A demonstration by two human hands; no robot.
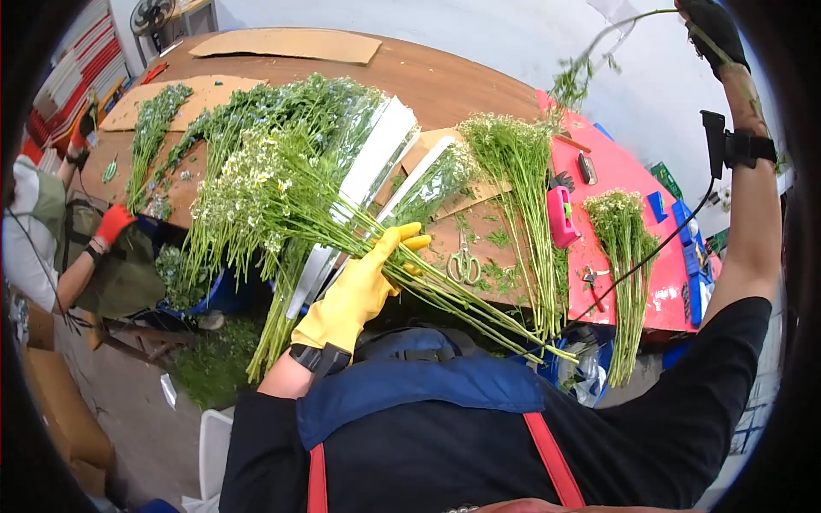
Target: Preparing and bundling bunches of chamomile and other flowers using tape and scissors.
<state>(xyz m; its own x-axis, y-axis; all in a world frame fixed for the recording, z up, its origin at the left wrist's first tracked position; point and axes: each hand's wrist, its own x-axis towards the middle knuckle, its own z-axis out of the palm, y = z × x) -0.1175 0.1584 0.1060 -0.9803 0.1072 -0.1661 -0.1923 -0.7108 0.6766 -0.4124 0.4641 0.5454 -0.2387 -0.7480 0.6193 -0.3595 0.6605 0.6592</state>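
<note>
My left hand (pixel 359 288), in a yellow rubber glove, grips a bunch of small white daisy-like flowers (pixel 256 186) by its long green stems. The flower heads point left and the cut stem ends reach down to the right. High at the upper right, my right hand (pixel 715 38), in a black glove, holds one long thin leafy stem (pixel 593 51) that droops to the left. Beyond my left hand lie a clear and white wrapped bouquet (pixel 378 147) and a smaller one (pixel 426 183). Scissors (pixel 464 264) rest on the table between my left hand and a loose bunch of white flowers (pixel 519 167).
A brown table (pixel 442 83) carries cardboard (pixel 288 45) and blue-flowered stems (pixel 154 128). On the pink surface (pixel 596 167) are a pink tape dispenser (pixel 562 218), red-handled pruners (pixel 594 288) and another bunch (pixel 622 256). A co-worker in red gloves (pixel 115 223) is at the left.
</note>
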